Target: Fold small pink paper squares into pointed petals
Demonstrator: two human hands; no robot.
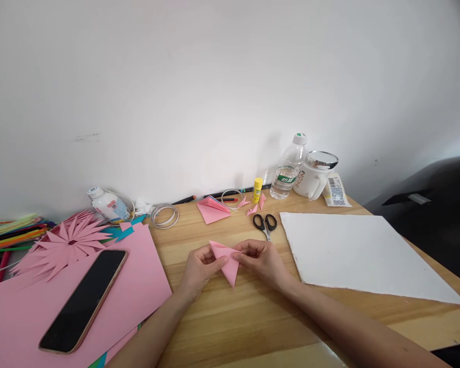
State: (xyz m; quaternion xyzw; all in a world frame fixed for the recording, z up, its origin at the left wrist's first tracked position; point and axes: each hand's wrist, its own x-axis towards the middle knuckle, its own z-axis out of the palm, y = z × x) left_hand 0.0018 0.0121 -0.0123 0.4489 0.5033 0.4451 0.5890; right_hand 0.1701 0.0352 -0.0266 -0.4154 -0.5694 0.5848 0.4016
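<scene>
A folded piece of pink paper [227,261], pointed at its lower end, is held up over the wooden table between both hands. My left hand [200,267] pinches its left side, thumb on the front face. On the other side my right hand [261,259] grips the right edge between thumb and fingers. Black-handled scissors [265,224] lie just beyond the right hand. Farther back are a stack of pink paper squares [213,209], small folded pink pieces [252,210] and a yellow glue stick [257,190].
Pink sheets [145,271] carry a phone [84,301] and a pink paper pinwheel shape [72,242] on the left. A white board [352,255] lies on the right. Along the wall stand a water bottle [289,171], a lidded mug [310,179] and a white bottle [109,204], near tape rolls [164,216].
</scene>
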